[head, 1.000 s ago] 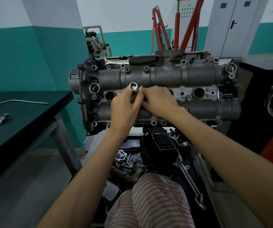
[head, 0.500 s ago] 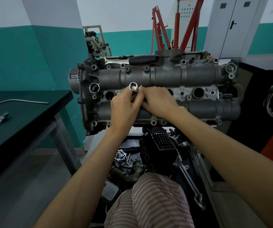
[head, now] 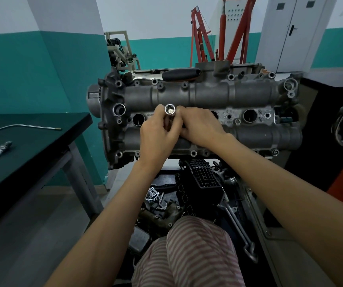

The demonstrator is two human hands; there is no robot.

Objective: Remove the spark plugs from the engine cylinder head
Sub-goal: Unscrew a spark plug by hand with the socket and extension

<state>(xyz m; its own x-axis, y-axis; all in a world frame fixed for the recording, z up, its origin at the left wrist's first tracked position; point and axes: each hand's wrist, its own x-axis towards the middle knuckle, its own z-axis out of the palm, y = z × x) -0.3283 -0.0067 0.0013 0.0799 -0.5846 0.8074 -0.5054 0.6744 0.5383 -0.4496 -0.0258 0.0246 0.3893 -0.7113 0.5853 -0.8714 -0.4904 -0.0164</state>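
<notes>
While one spark plug (head: 1, 149) already lies on the dark workbench (head: 42, 141) to the left, well apart from the engine, the job on the cylinder head (head: 207, 96) looks only partly done. The leftmost plug well (head: 138, 119) is open and looks empty, which fits that plug being the one on the bench — a judgement, not something the view proves. At the second well both hands meet over a long chrome socket (head: 170, 109) standing out of the head towards the camera. The left hand (head: 158, 135) is curled round the socket's shaft; the right hand (head: 199, 125) has its fingertips pinched against the socket just below the open end. Something pale sits inside that open end, too small to identify.

Further right another well (head: 249, 116) shows dark, and a third is half hidden behind the right hand — whether plugs remain in either cannot be told. A ratchet handle (head: 179, 74) rests on top of the head, not attached to the socket, so the socket is probably being turned or lifted by hand. Judged so, at least this plug is not yet out.
</notes>
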